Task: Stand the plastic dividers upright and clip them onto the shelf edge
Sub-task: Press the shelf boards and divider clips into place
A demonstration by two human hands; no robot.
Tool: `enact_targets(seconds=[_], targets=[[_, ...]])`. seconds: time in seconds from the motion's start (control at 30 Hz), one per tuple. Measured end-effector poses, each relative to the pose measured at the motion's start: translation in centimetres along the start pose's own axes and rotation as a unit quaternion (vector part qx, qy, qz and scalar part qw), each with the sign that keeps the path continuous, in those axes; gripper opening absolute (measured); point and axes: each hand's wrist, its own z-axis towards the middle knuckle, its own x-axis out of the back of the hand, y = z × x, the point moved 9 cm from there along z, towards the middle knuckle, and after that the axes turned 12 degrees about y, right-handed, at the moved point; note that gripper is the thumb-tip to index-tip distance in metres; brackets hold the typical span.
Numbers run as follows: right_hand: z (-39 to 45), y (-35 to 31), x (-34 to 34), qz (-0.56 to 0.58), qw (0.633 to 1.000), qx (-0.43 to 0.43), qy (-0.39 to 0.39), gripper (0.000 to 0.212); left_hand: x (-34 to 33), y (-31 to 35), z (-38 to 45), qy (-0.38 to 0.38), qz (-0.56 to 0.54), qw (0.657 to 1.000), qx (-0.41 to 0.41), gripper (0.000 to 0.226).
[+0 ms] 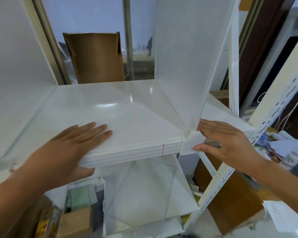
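A translucent plastic divider (187, 57) stands upright on the white shelf (110, 114), its clip (190, 140) seated over the shelf's front edge (136, 153). My right hand (225, 143) lies flat beside the divider's foot, thumb pressed against the clip and fingers on the shelf to its right. My left hand (72, 148) rests flat on the shelf near the front edge, fingers spread, thumb under the lip. A second upright divider (15, 66) stands at the far left. A red pen mark (163, 149) sits on the front edge.
A white perforated upright post (230, 182) stands at the shelf's right. A cardboard box (96, 57) stands behind the shelf. A lower shelf (179, 200) holds clear plastic sheets (141, 194). Cluttered items lie at the right and lower left.
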Motion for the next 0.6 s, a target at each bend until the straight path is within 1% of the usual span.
enact_targets(seconds=[0.17,0.43,0.6], targets=[[1.1,-2.1,-1.5,0.013,0.999,0.039,0.001,0.056,0.3,0.0,-0.1,-0.001,0.013,1.0,0.0,0.117],[1.1,-2.6,-1.8,-0.003,0.999,0.043,-0.001,0.059,0.6,0.5,-0.1,0.008,0.028,0.999,-0.014,0.112],[1.4,-3.3,-1.8,0.001,0.999,0.049,0.01,0.058,0.5,0.4,0.0,0.015,0.035,0.999,-0.014,0.114]])
